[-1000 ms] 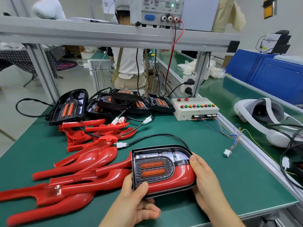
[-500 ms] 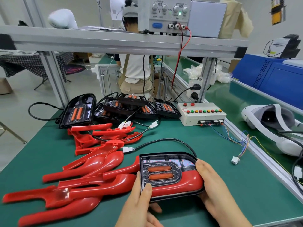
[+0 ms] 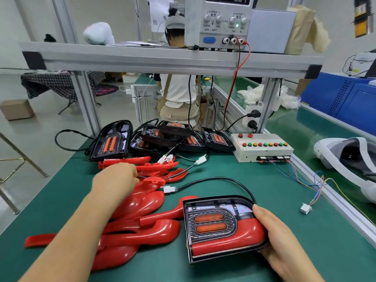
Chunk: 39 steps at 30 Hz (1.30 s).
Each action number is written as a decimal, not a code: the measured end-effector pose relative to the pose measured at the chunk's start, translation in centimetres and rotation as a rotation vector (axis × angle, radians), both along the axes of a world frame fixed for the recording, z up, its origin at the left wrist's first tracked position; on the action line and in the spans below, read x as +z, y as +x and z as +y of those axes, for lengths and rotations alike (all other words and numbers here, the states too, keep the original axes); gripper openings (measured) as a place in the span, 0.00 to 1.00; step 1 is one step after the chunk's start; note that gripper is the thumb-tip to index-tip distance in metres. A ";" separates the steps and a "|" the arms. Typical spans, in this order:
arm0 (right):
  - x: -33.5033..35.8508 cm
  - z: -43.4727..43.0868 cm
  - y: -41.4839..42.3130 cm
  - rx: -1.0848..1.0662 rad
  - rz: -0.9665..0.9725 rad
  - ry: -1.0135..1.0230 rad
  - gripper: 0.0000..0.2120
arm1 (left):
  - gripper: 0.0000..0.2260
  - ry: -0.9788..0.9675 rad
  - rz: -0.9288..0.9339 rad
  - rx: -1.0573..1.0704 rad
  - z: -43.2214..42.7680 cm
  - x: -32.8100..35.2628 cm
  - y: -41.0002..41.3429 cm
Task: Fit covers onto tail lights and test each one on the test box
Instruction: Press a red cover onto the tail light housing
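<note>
The person's left hand (image 3: pixel 116 178) and right hand (image 3: pixel 278 241) were both bare, the skin smooth and plain, and each ran into a bare, slender forearm that was uncovered all the way to the bottom edge of the view, where the frame cut it off

The test box (image 3: pixel 262 154) is off-white, with red, green and yellow buttons (image 3: pixel 264 144). The table (image 3: pixel 264 190) under the box is dark green. In front of the box, the tail light (image 3: pixel 221 226) is black and glossy red, with two orange bars inside a fine black mesh pattern. Left of the box and nearer, the covers (image 3: pixel 154 231) are plain red. Behind the box a red wire (image 3: pixel 234 84) goes up. Right of the box, a machine (image 3: pixel 345 102) is blue.
</note>
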State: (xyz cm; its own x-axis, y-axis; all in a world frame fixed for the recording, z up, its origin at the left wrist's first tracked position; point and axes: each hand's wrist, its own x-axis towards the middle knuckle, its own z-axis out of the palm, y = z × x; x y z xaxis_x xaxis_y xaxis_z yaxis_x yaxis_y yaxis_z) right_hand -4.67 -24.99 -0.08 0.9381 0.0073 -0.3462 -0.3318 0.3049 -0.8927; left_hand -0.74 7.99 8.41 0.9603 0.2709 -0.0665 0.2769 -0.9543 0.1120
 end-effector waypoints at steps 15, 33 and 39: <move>0.1 0.0 -0.4 0.030 -0.024 -0.007 0.16 | 0.08 0.129 -0.159 -0.101 0.4 -4.5 3.5; 0.2 0.2 -0.6 0.043 -0.004 -0.042 0.12 | 0.17 -0.020 -0.184 -0.321 -0.2 -5.5 5.4; 0.1 0.2 -0.5 0.048 0.004 -0.060 0.13 | 0.16 -0.106 -0.225 -0.296 0.1 -4.9 5.5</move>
State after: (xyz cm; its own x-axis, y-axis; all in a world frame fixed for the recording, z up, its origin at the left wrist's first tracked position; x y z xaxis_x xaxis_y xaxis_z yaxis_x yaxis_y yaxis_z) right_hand -5.22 -24.79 -0.02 0.9357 0.0311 -0.3513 -0.3485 0.2348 -0.9074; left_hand 4.71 8.11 3.46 0.9897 -0.0178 0.1421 -0.0520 -0.9691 0.2410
